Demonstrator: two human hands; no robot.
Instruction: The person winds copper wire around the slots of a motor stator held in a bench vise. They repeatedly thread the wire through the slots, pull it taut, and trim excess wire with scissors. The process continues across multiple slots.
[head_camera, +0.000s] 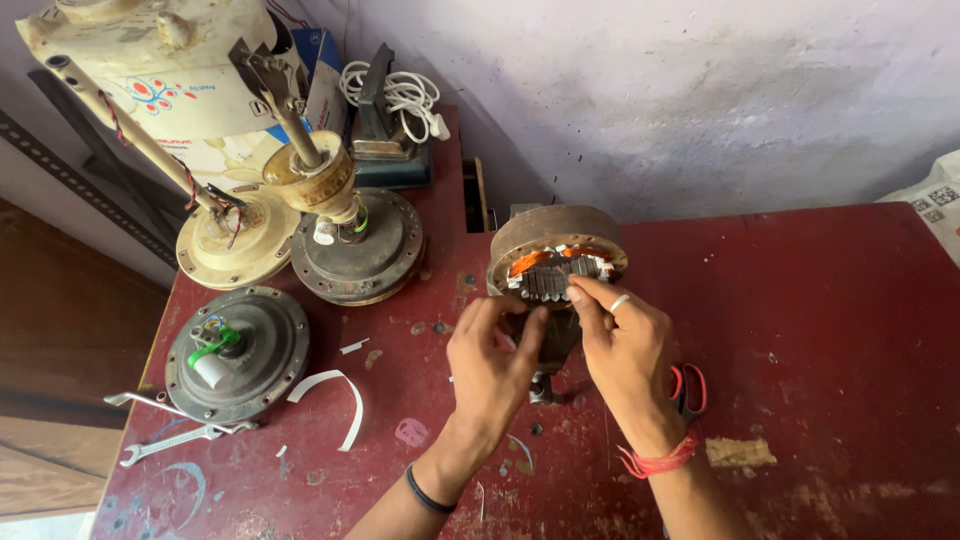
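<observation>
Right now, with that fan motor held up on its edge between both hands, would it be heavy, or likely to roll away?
The fan motor is probably heavy for its size: a metal shell around copper windings and a steel core. Standing on its round edge, it could roll or tip if the left hand and right hand let go. It looks stiff, though the windings may damage easily.

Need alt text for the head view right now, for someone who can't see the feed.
Two bare hands work at an opened fan motor on a worn red table: the right hand fingers its copper windings while the left hand steadies its lower edge. Three more fan motors stand to the left, with a wrench at the table's near corner.
</observation>
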